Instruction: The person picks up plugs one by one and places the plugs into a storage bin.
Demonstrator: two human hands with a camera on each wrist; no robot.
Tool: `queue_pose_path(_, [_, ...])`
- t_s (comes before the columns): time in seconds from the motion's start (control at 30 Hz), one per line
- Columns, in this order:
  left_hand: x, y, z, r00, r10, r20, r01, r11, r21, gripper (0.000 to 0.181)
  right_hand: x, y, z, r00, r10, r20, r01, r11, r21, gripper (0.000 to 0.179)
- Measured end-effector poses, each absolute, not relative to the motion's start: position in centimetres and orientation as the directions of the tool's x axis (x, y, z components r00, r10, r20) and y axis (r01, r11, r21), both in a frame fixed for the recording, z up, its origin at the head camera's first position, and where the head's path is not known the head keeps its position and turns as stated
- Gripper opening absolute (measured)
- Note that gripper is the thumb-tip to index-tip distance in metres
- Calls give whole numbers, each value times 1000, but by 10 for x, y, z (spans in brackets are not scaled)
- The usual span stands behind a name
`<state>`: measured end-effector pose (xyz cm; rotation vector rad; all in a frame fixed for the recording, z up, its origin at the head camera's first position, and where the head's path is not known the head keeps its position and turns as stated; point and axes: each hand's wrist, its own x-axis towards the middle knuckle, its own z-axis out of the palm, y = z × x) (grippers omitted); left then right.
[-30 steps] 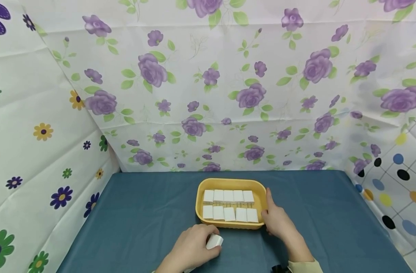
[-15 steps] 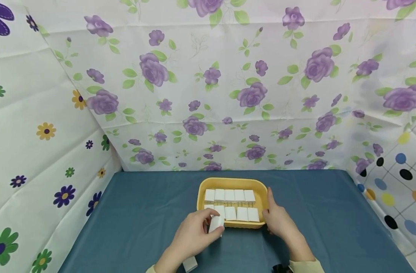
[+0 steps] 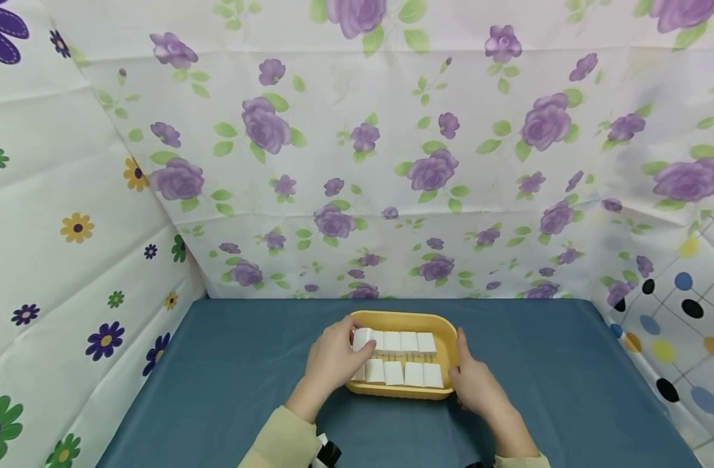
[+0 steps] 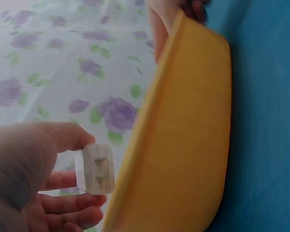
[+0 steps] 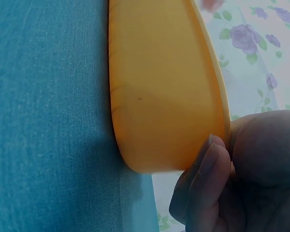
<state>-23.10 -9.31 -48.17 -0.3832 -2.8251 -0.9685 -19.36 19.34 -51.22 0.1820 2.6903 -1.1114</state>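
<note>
My left hand (image 3: 330, 354) pinches a small white block (image 3: 362, 338) between thumb and fingers, over the left end of a yellow plastic tray (image 3: 404, 316). In the left wrist view, the end of this held block (image 4: 99, 169) shows two small dark marks, beside the outer tray wall (image 4: 188, 116). Two rows of similar white blocks (image 3: 408, 342) stand inside the tray, and the left hand covers part of the left ones. At the tray's right end, my right hand (image 3: 476, 383) grips the rim, with fingers (image 5: 208, 179) against the outside wall.
The tray stands on a blue-green cloth-covered table (image 3: 246, 377). A flowered white sheet (image 3: 386, 162) hangs behind the table, with patterned sheets along both sides. By the left sleeve (image 3: 287, 439) is a small black object (image 3: 329, 452).
My left hand has carried the white block up from in front of the tray, past the near row, to the far row's left end. My right hand keeps its grip on the tray.
</note>
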Motion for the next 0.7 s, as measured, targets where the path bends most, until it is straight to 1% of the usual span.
queue_pose_path(0.17, [-249,-92,-489,-948,221,228,295,879,375,34,-193,190,-514,-968,21,-248,192,698,-690,80])
queue_pose_path(0.33, [-261,-86,-494,-935,276,225,325,919,224,41,-194,192,-514,-969,32,-245,196,702,-685,81])
queue_pose_path(0.43, [-264,-83,-497,-926,290,241,329,934,141,42,-196,193,-513,-970,28,-240,191,698,-690,81])
queue_pose_path(0.57, [-265,-82,-500,-924,292,246,323,941,97,40,-197,194,-512,-971,23,-239,187,697,-692,81])
queue_pose_path(0.7, [-263,-86,-499,-919,340,202,367,923,116,39,-195,195,-515,-968,28,-251,200,692,-694,81])
